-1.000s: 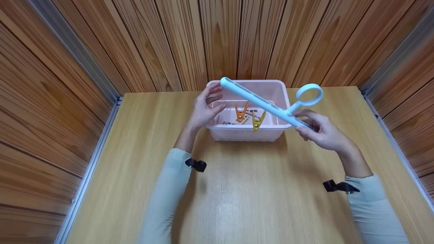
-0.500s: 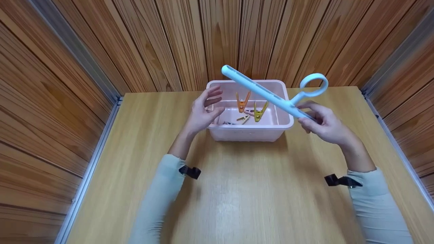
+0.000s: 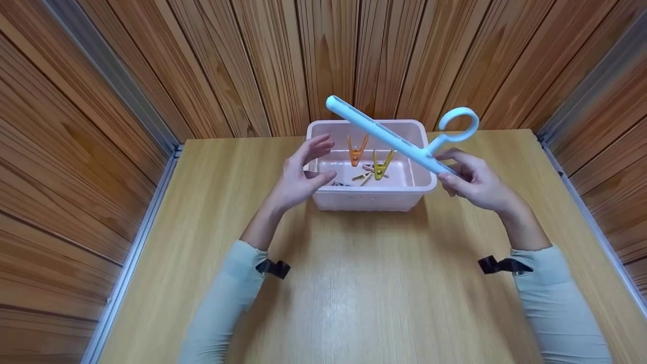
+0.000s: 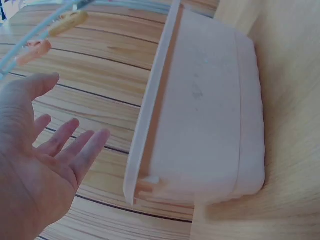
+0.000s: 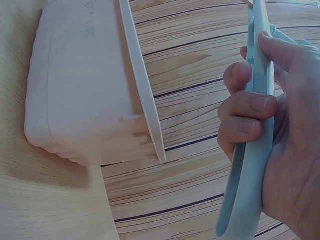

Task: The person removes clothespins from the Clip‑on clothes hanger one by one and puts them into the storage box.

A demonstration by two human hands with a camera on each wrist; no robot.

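My right hand (image 3: pixel 477 186) grips a light blue clip hanger (image 3: pixel 394 142) near the right end of its bar, fingers curled round it in the right wrist view. The bar slants up to the left above a pale pink bin (image 3: pixel 364 201), with its hook near the right hand. An orange clip (image 3: pixel 356 158) and a yellow clip (image 3: pixel 379 171) hang below the bar; the left wrist view shows the orange clip (image 4: pixel 35 51) and yellow clip (image 4: pixel 69 23) along it. My left hand (image 3: pixel 295 182) is spread by the bin's left rim, holding nothing, below the bar's raised end.
Several small clothespins (image 3: pixel 365 178) lie inside the bin. The bin stands at the back of a wooden table (image 3: pixel 354 283), close to the wood-panelled back wall (image 3: pixel 283 60). Panelled side walls (image 3: pixel 55 167) with metal rails border the table left and right.
The hanger has risen, its left end most, and the hanging clips came up with it. My left hand has drawn back slightly toward me, and the hook has turned a little.
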